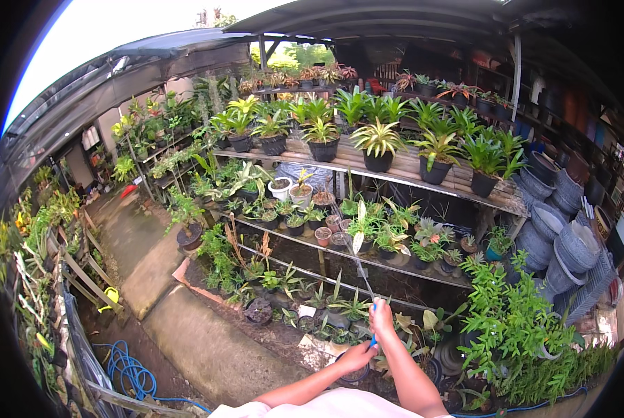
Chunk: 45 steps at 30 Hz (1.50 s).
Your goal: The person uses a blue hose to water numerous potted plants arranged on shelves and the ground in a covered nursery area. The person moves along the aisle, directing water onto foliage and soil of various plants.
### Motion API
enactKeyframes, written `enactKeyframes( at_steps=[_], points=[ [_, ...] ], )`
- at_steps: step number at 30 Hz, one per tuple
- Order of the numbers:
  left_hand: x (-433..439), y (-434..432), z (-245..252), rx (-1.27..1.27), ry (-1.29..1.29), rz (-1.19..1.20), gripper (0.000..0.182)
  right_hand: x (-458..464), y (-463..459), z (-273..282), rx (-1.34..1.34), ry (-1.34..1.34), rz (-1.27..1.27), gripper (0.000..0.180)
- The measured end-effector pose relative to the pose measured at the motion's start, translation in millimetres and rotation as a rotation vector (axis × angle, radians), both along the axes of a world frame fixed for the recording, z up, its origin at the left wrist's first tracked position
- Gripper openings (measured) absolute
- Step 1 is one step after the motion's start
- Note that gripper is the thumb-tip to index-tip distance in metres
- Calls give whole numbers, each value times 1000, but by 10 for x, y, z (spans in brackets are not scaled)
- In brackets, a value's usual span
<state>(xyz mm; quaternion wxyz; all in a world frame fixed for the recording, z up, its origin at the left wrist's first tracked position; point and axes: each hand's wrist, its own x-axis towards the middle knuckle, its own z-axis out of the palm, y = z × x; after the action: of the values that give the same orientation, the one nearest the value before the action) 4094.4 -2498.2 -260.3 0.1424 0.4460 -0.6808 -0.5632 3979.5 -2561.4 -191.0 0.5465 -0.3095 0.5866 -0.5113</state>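
Observation:
My right hand [382, 320] is closed around the upper end of a blue hose [373, 340], in front of my body. Lower down, my left hand [358, 358] grips the same hose. A thin pale streak, apparently water, runs from the hose end up and away towards the middle shelf [422, 268]. It passes over small potted plants [361, 230] there, and finer spray spreads beyond. On the upper slatted bench [296, 149] stand black pots of bromeliads [378, 141]. More small pots sit on the ground below my hands.
A concrete path [212, 339] runs along the left. Blue hose coils [129, 368] lie beside it, near a yellow watering can [111, 298]. Stacked grey planters [558, 245] and a leafy bush [510, 318] stand at right. A potted shrub [189, 235] borders the path.

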Motion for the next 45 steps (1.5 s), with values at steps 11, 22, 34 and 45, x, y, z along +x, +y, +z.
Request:
enactKeyframes(
  at_steps=[11,22,34,45],
  points=[
    [118,-109,-117,17,13,24,46,105,-96,21,-35,-58,27,43],
    [649,-203,-4,14,-44,103,48,579,-304,-73,-10,-202,39,45],
    [1400,-336,-507,61,59,202,46,1365,-503,-232,42,-300,144,48],
    [1374,-121,-418,32,73,288,41,1308,-423,-284,70,-424,133,45]
  ],
)
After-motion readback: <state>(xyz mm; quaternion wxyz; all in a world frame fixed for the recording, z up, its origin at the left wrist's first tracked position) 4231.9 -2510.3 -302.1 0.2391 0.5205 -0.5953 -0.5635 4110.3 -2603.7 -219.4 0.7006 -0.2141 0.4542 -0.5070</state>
